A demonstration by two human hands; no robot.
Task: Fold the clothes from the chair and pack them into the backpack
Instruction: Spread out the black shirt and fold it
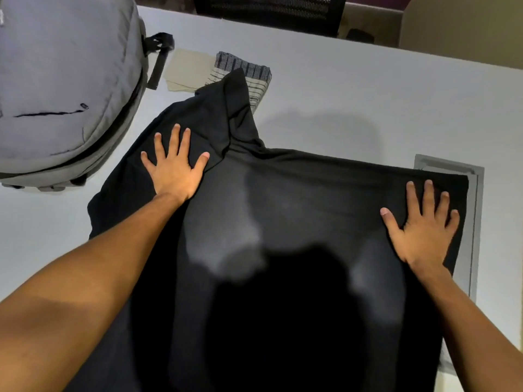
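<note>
A: Head view, only one. What's the main item?

B: Black garment (pixel 297 199), looks like a T-shirt, spread flat on the white counter (pixel 368 103), running from the near edge up toward the middle. One part bunches up at the far left and lies over other cloth.

A: Hands?

B: Left hand (pixel 174 165) lies palm down on the garment's upper left part, fingers spread and straight. Right hand (pixel 421 222) lies palm down near the garment's right edge, fingers also spread and straight. Neither pinches any cloth. Both forearms are bare.

A: Backpack?

B: Grey backpack (pixel 65 89) lies on the counter at far left, just beside the garment's left edge; can't tell if they touch. Its black strap (pixel 158 60) hangs off the right side.

A: Other clothes?

B: Folded beige cloth (pixel 188 70) near the strap, and a striped grey-and-cream cloth (pixel 254 77) beside it, partly under the black garment's bunched tip.

A: Anything else?

B: Grey rectangular plate (pixel 458 168) set in the counter at right, partly under the garment's right edge. Black mesh chair (pixel 268 12) beyond the far edge of the counter. A shadow falls on the garment's near middle.
</note>
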